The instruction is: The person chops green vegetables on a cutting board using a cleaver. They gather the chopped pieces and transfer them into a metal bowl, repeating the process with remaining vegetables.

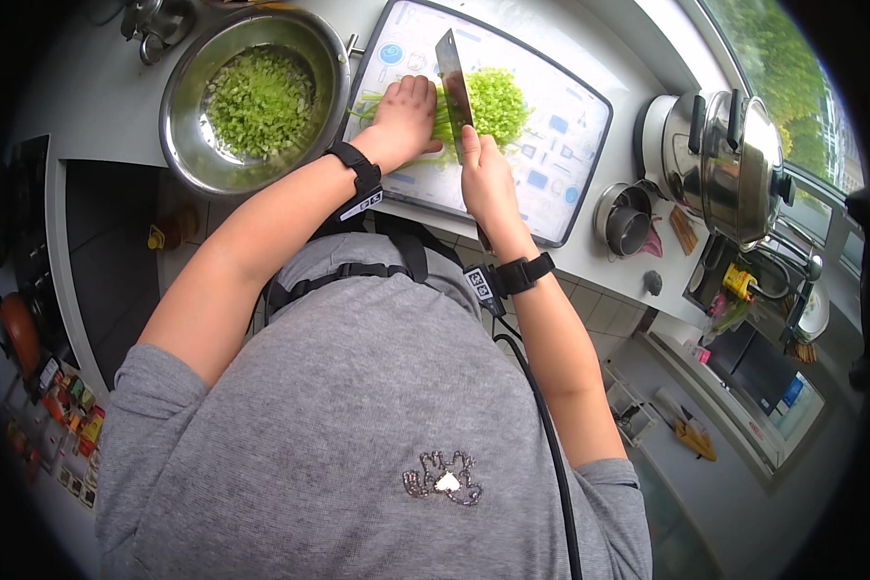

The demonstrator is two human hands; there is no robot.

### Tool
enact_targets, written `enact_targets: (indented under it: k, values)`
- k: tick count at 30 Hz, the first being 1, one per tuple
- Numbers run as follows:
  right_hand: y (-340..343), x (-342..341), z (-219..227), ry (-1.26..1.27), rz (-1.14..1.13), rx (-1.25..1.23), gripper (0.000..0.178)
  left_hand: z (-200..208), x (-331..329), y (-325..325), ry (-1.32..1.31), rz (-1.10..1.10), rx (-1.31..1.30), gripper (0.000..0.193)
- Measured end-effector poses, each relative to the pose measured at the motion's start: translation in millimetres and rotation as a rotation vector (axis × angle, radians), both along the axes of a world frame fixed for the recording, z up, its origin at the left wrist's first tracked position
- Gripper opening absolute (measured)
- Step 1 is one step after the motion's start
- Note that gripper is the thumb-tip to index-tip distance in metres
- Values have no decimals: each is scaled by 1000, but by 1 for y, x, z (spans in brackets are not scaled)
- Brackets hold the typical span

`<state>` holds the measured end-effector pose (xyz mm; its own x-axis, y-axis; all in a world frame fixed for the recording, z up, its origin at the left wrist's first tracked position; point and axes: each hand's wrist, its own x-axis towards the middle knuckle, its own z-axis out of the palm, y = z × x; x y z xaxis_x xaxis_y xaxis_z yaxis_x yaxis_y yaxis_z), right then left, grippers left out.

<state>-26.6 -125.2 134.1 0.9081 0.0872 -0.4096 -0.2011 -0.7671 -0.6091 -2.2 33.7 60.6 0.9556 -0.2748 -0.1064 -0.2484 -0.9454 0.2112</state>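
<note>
My right hand (pixel 488 184) grips a kitchen cleaver (pixel 454 82), its broad blade upright over the white cutting board (pixel 582 145). Just left of the blade, my left hand (pixel 406 118) presses down on thin green celery stalks (pixel 442 124) with its fingers together. Their cut ends lie beside the blade, and a few stalk tips poke out left of the hand. Finely chopped celery (pixel 498 101) is heaped on the blade's right side. A large steel bowl (pixel 176 116) at the board's left holds more chopped pale green celery (pixel 258 104).
Right of the board stand small round metal tins (pixel 623 220) and a large lidded steel pot (pixel 735 159) by the window. A sink area with a yellow package (pixel 739 281) lies farther right. The counter's front edge runs close to my body.
</note>
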Motion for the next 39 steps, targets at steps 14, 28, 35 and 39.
enact_targets:
  k: [14,28,35,39]
  values:
    - [-10,17,-47,-66,-142,157,57,-5,-6,8,-115,87,-39,92]
    - [-6,-3,1,61,-39,41,59,-4,-10,7,-31,43,-25,91]
    - [11,11,-41,-66,-2,-54,58,-10,-8,7,-74,11,-36,90]
    - [2,18,-43,22,-214,129,57,-13,-7,7,-97,17,-57,89]
